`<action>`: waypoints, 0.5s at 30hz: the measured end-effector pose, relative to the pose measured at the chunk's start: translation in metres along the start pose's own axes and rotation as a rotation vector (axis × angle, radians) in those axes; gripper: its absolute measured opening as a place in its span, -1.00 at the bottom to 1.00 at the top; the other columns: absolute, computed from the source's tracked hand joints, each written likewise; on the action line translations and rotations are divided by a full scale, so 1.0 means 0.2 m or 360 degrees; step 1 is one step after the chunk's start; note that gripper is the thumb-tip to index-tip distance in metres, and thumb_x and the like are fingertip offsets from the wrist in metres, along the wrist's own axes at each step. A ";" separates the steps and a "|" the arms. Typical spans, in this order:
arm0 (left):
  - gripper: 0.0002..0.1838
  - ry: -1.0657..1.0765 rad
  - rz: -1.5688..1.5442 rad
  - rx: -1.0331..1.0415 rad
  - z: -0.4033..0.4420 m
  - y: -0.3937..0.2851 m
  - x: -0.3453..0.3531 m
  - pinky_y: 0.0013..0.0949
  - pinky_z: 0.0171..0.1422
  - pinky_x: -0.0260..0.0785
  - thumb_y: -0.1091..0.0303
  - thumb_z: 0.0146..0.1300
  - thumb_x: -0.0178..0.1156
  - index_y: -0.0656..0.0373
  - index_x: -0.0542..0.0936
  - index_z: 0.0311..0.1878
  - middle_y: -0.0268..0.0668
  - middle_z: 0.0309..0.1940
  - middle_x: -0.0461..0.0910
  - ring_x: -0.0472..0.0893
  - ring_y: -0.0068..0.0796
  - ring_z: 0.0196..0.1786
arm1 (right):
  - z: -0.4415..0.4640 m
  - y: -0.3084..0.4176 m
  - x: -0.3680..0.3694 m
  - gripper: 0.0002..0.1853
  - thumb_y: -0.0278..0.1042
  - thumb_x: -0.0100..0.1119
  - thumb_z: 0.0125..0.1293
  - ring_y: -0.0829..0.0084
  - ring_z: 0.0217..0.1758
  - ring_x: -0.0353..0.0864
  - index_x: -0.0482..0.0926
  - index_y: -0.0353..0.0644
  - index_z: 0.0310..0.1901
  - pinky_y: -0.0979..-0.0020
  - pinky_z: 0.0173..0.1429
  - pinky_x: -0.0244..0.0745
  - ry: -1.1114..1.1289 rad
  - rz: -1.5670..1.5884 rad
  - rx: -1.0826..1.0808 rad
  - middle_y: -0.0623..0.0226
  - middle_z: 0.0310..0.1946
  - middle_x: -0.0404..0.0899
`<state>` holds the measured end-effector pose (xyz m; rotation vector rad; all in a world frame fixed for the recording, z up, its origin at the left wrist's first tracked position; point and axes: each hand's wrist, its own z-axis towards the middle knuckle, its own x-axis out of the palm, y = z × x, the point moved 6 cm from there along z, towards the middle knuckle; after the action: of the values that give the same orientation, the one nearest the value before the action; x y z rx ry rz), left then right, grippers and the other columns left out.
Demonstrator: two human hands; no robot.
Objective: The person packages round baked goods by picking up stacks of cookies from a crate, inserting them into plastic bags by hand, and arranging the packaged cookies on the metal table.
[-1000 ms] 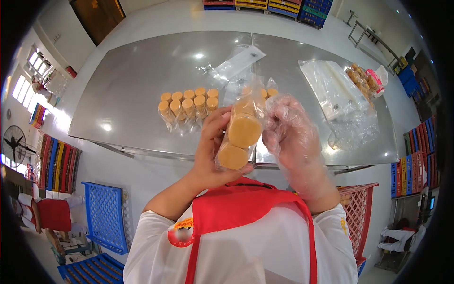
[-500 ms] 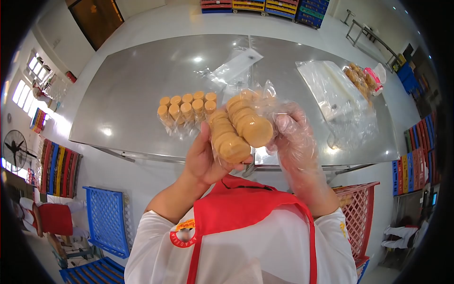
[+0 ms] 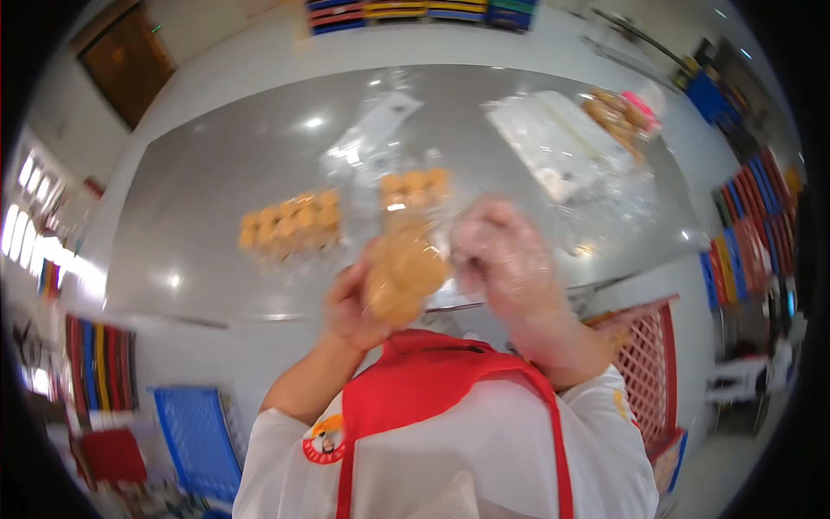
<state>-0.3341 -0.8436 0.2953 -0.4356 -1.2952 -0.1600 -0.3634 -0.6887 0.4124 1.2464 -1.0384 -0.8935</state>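
Observation:
My bare left hand (image 3: 353,303) is closed around a clear plastic bag of round, golden-brown biscuits (image 3: 405,272) stacked in rows, held above the table's near edge. To its right is my right hand (image 3: 497,246), in a clear plastic glove. Its fingers are curled in and blurred, and what they hold, if anything, is hidden. Beyond the held bag, another pack of biscuits (image 3: 417,189) stands on the table. A further biscuit pack (image 3: 291,223) stands to the left, its biscuits in upright stacks.
A steel table (image 3: 199,233) spreads out ahead. Flat plastic bags (image 3: 359,134) lie at its middle, and more clear bags (image 3: 553,138) at the right beside a bag of brown baked pieces (image 3: 612,117). A blue crate (image 3: 199,437) and a red crate (image 3: 648,372) flank me.
The view has swung, shifting the table leftward. The held biscuit bag has come lower and nearer my body, uncovering the pack behind it. My right hand now shows farther apart from the bag.

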 end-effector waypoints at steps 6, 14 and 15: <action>-0.39 -0.0374 0.0733 0.0040 0.22 0.05 -0.17 -0.06 0.26 0.48 0.18 0.14 0.14 0.28 0.40 0.24 -0.02 0.11 0.53 0.56 -0.09 0.17 | -0.01 -0.30 -0.39 -0.66 -0.01 0.09 0.40 0.49 -0.38 0.55 0.49 -0.17 -0.28 0.45 -0.31 0.48 0.0211 0.0241 0.0480 0.34 -0.33 0.51; -0.37 -0.0493 0.1217 -0.0385 0.77 0.64 -0.35 -0.22 0.08 0.53 0.07 0.20 0.14 0.37 0.45 0.21 -0.06 -0.05 0.60 0.63 -0.22 -0.02 | -0.11 -0.58 -1.15 -0.72 -0.18 0.26 0.39 0.24 -0.08 0.68 0.47 -0.23 -0.21 0.30 -0.12 0.62 0.0087 0.0496 0.0693 0.10 -0.05 0.59; -0.38 -0.0603 0.1196 -0.0286 0.85 0.72 -0.39 -0.28 -0.08 0.54 -0.01 0.30 0.12 0.33 0.45 0.22 -0.12 -0.08 0.61 0.65 -0.30 -0.14 | -0.11 -0.56 -1.27 -0.73 -0.19 0.24 0.40 0.25 -0.08 0.68 0.47 -0.23 -0.20 0.30 -0.12 0.62 0.0009 0.0465 0.0648 0.11 -0.05 0.59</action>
<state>-0.4553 -0.6545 0.2238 -1.1149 -1.4030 0.4610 -0.4163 -0.4549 0.2702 1.3805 -1.4030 -0.4648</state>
